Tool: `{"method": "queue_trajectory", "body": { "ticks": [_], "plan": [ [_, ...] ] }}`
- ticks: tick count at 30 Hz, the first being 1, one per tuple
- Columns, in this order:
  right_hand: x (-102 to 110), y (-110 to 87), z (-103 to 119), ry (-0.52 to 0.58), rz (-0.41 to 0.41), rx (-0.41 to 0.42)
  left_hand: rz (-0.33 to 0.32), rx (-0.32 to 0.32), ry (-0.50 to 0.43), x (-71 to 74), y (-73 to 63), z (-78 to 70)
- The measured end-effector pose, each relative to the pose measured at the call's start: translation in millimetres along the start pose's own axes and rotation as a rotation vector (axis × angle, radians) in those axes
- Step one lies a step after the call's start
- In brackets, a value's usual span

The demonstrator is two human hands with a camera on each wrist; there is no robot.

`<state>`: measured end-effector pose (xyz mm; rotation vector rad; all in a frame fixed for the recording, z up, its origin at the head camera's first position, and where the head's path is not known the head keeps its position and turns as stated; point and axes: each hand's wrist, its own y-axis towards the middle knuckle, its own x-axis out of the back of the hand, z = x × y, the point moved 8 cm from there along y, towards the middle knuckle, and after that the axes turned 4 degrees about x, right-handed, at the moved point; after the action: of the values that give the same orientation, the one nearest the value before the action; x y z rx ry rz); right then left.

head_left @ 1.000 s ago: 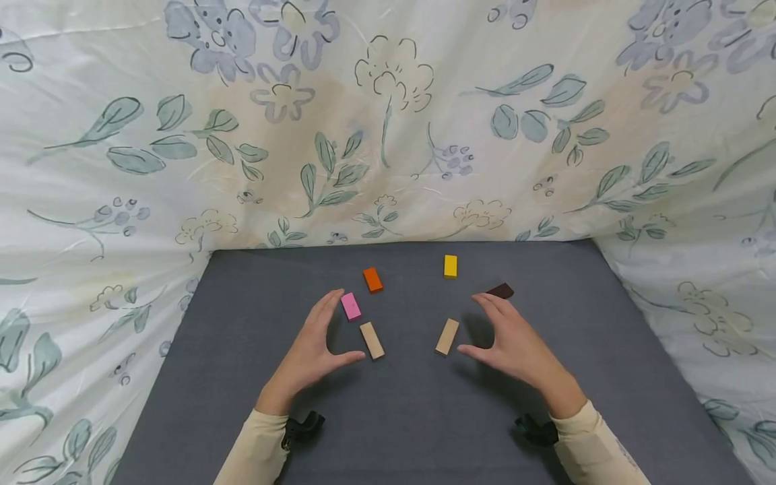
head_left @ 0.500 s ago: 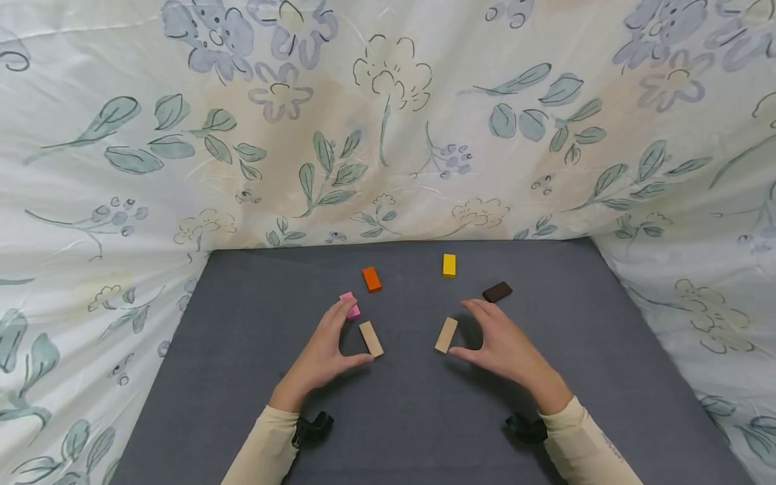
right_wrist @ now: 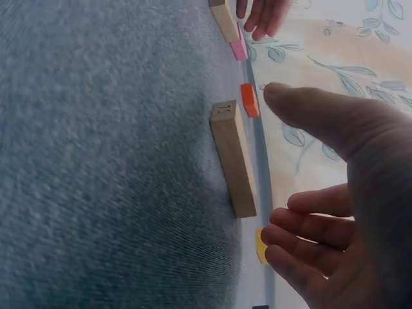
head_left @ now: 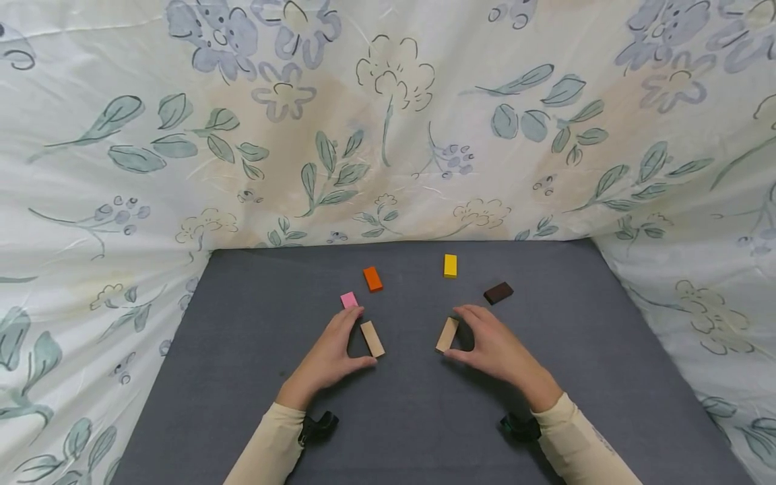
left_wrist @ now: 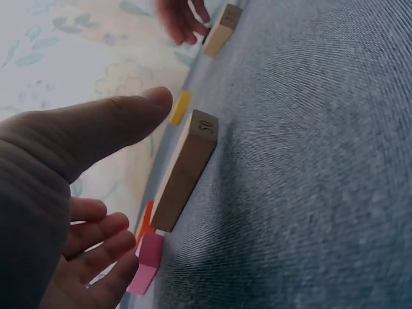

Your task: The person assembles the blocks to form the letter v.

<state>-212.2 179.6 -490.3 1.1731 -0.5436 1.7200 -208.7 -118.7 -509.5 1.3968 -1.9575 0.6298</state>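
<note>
Two tan blocks lying on the grey mat (head_left: 242, 350), a hand arching over each.

Left hand (head_left: 330, 353) is cupping open around the left tan block (head_left: 372, 339), not yet gripping; right hand (head_left: 494, 347) is likewise bracketing the right tan block (head_left: 446, 335), fingers loose; pink block (head_left: 348, 300) is lying just beyond the left fingertips.

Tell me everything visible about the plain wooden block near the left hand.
The plain wooden block is a long, pale tan bar of unpainted wood with square ends. It lies flat on the grey cloth-covered table, angled slightly. One end face bears the printed number 50, seen in the left wrist view. The left hand brackets it, thumb at its near end, fingers at the far end; firm contact cannot be confirmed. A pink block lies just beyond.
</note>
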Motion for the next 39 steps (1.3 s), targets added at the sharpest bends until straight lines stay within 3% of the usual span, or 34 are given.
{"method": "queue_trajectory", "body": {
  "ticks": [10,23,39],
  "plan": [
    [-9.7,2.8,-2.2,-0.015,-0.006,0.021,0.013,0.0,0.027,-8.2,2.0,0.8],
    [-15.5,5.3,-3.3,-0.033,0.027,0.008,0.008,-0.036,0.058,-11.9,3.7,0.7],
    [-16.9,6.9,-2.6,-0.044,0.037,-0.007,0.011,-0.032,0.089,-13.1,5.3,-0.5]
  ]
}}
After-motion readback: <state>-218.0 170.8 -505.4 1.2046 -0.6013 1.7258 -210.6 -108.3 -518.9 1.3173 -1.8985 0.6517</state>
